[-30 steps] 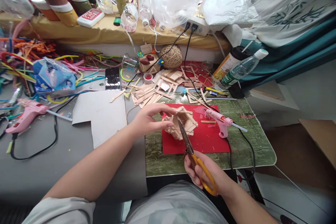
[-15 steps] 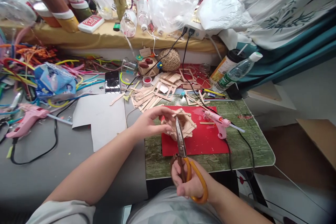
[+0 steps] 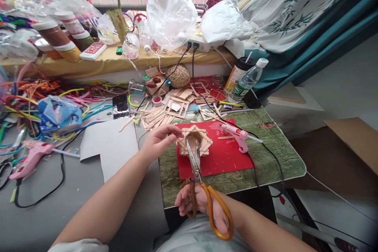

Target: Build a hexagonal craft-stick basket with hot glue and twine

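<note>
A bowl of stacked wooden craft sticks [image 3: 208, 147], with a star-like rim, sits on a red sheet [image 3: 236, 161]. Beside its left edge is my left hand [image 3: 159, 139], fingers apart and holding nothing; I cannot tell if the fingertips touch the rim. My right hand [image 3: 203, 201] grips orange-handled scissors [image 3: 196, 169], fingers through the loops. Their blades are parted and point away from me, over the near side and opening of the bowl. On the right of the red sheet lies a pink glue gun [image 3: 238, 136], near a single loose craft stick [image 3: 226, 138].
Behind the bowl lie piled craft sticks [image 3: 156, 116], a twine ball [image 3: 178, 76] and a plastic bottle [image 3: 248, 80]. To the left are a cut grey-white sheet [image 3: 110, 145], a phone [image 3: 121, 106], another pink glue gun [image 3: 32, 157] and tangled pipe cleaners. Black cords cross the table.
My left hand has let go of the bowl and drawn back leftward. The scissor blades have opened. The bowl now rests on the red sheet, and the camera view has shifted.
</note>
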Tool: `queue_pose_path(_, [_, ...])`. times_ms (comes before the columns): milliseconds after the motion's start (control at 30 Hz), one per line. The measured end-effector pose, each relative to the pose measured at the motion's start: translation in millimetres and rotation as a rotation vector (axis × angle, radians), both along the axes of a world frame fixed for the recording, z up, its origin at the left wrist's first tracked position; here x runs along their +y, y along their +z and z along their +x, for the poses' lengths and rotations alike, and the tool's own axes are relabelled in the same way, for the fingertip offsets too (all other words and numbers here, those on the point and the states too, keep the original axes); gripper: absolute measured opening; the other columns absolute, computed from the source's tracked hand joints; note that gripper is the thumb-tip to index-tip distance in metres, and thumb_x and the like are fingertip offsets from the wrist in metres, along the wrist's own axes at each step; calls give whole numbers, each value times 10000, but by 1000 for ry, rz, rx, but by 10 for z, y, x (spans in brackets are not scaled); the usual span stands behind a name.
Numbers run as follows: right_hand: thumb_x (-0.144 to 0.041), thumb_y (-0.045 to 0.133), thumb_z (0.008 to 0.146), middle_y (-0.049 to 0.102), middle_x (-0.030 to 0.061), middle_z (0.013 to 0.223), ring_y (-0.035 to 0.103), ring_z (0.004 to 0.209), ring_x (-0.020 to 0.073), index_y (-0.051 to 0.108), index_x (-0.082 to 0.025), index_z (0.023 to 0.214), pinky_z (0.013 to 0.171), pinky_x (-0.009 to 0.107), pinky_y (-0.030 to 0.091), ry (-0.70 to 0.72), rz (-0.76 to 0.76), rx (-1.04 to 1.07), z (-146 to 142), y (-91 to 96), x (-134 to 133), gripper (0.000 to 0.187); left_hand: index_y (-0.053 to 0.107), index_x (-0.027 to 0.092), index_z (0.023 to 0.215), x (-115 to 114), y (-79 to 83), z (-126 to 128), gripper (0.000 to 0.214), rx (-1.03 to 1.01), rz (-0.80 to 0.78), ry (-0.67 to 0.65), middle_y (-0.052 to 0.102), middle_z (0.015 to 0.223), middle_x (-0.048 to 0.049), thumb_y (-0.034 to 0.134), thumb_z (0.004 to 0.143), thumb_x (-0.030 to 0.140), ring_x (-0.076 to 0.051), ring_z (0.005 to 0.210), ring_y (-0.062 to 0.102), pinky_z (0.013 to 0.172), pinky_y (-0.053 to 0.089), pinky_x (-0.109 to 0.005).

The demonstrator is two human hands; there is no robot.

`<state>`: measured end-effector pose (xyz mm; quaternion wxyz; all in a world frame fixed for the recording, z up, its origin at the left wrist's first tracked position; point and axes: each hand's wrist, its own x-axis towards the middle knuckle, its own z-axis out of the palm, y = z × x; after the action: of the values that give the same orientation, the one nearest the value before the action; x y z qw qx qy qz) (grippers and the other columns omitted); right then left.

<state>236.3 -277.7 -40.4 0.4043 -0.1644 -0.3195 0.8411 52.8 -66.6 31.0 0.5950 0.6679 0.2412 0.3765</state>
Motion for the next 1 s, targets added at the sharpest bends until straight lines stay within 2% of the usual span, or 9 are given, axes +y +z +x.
queue_pose_path(67, [-792,977,230,610,100,1289,641,1085,233,567,-222,1196,1045,416,478,35,-33,-18,-8,47,6,1194,760,235,1203,-32,39,-2,445,-9,13,-143,800,1075,-115,831,866,518,-242,978,731,847,546,-351])
queue_pose_path(133, [-787,982,262,616,99,1286,639,1094,234,569,-226,1186,1046,417,469,75,-60,-43,-18,110,19,1157,746,251,1247,-57,73,0,523,6,23,-203,801,1110,-113,909,796,460,-246,1000,730,834,538,-342])
queue_pose_path(233, [-782,985,315,611,101,1300,643,1108,239,571,-226,1195,1059,417,454,100,-73,-98,-47,194,25,1120,781,240,1127,-76,108,5,395,71,71,-155,804,1058,-105,922,788,388,-233,951,725,819,542,-343])
queue_pose_path(333, [-795,972,293,620,94,1258,646,1074,246,569,-228,1158,1029,417,465,60,-84,-149,-80,247,19,1110,786,215,958,-73,147,6,215,119,115,-122,807,972,-101,870,845,377,-223,890,729,820,559,-353])
queue_pose_path(433, [-783,979,365,625,89,1239,637,1064,241,566,-235,1143,1015,422,466,15,-102,-222,-89,302,15,1038,775,212,889,-66,189,8,167,154,145,-132,819,961,-101,815,894,374,-221,872,740,831,571,-357])
queue_pose_path(533, [-768,975,477,621,92,1249,628,1060,226,561,-237,1150,989,414,472,-16,-119,-280,-81,368,2,952,775,215,891,-68,205,12,156,203,138,-112,823,969,-92,777,922,367,-217,879,742,832,568,-349])
queue_pose_path(767, [-748,950,596,625,80,1204,634,1021,227,532,-245,1123,869,380,505,-61,-179,-381,-107,502,-47,840,783,225,915,-77,195,13,150,281,117,-70,825,989,-73,759,929,373,-223,908,751,862,572,-349])
queue_pose_path(1000, [-782,889,663,645,13,965,578,768,150,528,-233,1119,751,327,477,32,-137,-543,-102,666,-4,799,758,201,887,-17,188,-12,165,208,89,-158,805,1002,-92,750,944,356,-227,938,743,890,575,-360])
